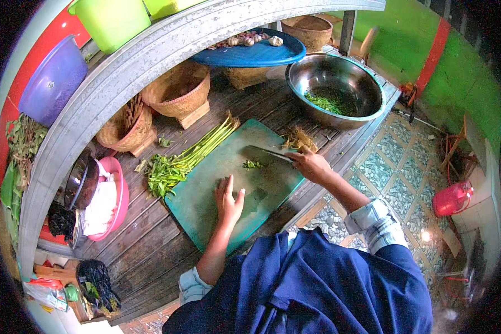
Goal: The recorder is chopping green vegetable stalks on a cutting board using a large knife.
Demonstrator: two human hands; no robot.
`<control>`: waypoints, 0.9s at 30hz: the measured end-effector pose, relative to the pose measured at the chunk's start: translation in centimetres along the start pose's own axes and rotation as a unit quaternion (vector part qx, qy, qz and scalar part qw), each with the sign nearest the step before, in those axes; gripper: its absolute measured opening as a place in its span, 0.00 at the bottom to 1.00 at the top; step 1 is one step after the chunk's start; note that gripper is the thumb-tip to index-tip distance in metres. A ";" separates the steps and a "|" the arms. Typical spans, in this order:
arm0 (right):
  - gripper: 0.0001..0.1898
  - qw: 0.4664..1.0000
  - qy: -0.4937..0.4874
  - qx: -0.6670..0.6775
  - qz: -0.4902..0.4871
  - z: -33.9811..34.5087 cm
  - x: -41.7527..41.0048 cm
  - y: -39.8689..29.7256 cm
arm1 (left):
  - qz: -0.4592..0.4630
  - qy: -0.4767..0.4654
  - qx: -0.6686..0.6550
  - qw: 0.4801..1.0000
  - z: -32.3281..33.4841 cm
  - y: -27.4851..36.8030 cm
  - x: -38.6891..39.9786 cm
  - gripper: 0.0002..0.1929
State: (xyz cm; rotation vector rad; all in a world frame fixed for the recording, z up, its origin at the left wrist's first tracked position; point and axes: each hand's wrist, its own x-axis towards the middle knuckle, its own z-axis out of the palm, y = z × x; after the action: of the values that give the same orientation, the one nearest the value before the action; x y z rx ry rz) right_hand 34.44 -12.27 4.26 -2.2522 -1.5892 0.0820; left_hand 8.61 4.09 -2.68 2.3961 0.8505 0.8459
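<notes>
My right hand (pixel 311 165) grips the handle of a kitchen knife (pixel 271 153), its blade lying low over a green cutting board (pixel 208 208). Just below the blade is a small pile of chopped greens (pixel 252 165). My left hand (pixel 229 200) is over the board with fingers apart and nothing in it. A bunch of long-stemmed leafy greens (pixel 192 156) lies along the board's far left edge. Cut-off roots (pixel 300 138) rest by the board's upper right corner, beyond my right hand. Chopped greens (pixel 325 103) also sit inside a large steel bowl (pixel 294 89) at the back right.
Woven baskets (pixel 179 94) stand along the back of the wooden table (pixel 146 234). A blue tray (pixel 250 58) carries garlic bulbs (pixel 275 41). To the left are a pink basin (pixel 123 200) and a black plastic bag (pixel 94 277). A grey shelf edge (pixel 108 69) arches overhead.
</notes>
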 end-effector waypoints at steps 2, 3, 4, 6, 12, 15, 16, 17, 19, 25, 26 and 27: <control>0.19 0.999 -0.031 0.010 0.005 -0.1 -1.2 -1.1 | 0.018 -0.055 0.022 0.998 0.3 0.3 0.9 0.33; 0.19 0.999 -0.031 0.009 0.007 -0.2 -1.7 -1.5 | 0.019 -0.056 0.021 0.998 0.5 0.5 1.4 0.33; 0.19 0.998 -0.032 0.045 -0.003 -0.5 -2.1 -1.9 | 0.032 -0.069 0.050 0.996 0.7 0.8 1.9 0.33; 0.19 0.993 -0.019 0.115 -0.004 -0.2 -2.8 -2.1 | 0.046 -0.113 0.089 0.989 1.1 1.2 3.1 0.34; 0.22 0.962 -0.004 0.249 0.114 -0.7 -5.9 -2.1 | 0.021 -0.175 0.144 0.974 2.3 2.6 5.1 0.34; 0.27 0.891 -0.129 0.331 0.283 -2.4 -6.8 -4.2 | 0.025 -0.181 0.139 0.973 2.4 2.7 5.2 0.33; 0.27 0.897 -0.092 0.350 0.252 -0.8 -7.4 -3.7 | 0.033 -0.185 0.141 0.972 2.7 3.0 5.3 0.32; 0.27 0.902 -0.056 0.367 0.221 1.0 -8.2 -3.3 | 0.041 -0.187 0.143 0.971 2.9 3.3 5.4 0.32; 0.29 0.884 -0.057 0.405 0.227 2.2 -8.2 -4.8 | 0.044 -0.181 0.130 0.974 3.2 3.2 5.2 0.32; 0.29 0.894 -0.045 0.403 0.191 5.1 -7.4 -8.2 | 0.042 -0.176 0.127 0.975 3.5 4.1 4.9 0.31; 0.29 0.896 -0.082 0.386 0.204 4.9 -7.2 -8.7 | 0.041 -0.176 0.134 0.974 3.5 4.1 4.7 0.31; 0.29 0.896 -0.081 0.386 0.204 5.5 -7.1 -8.8 | 0.043 -0.176 0.140 0.973 3.6 4.4 4.6 0.32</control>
State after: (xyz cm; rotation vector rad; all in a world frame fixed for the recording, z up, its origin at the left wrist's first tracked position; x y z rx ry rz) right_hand 22.56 -14.76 0.96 -1.8916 -0.8682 0.8703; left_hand 15.68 3.34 -0.81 2.7325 0.7667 0.3243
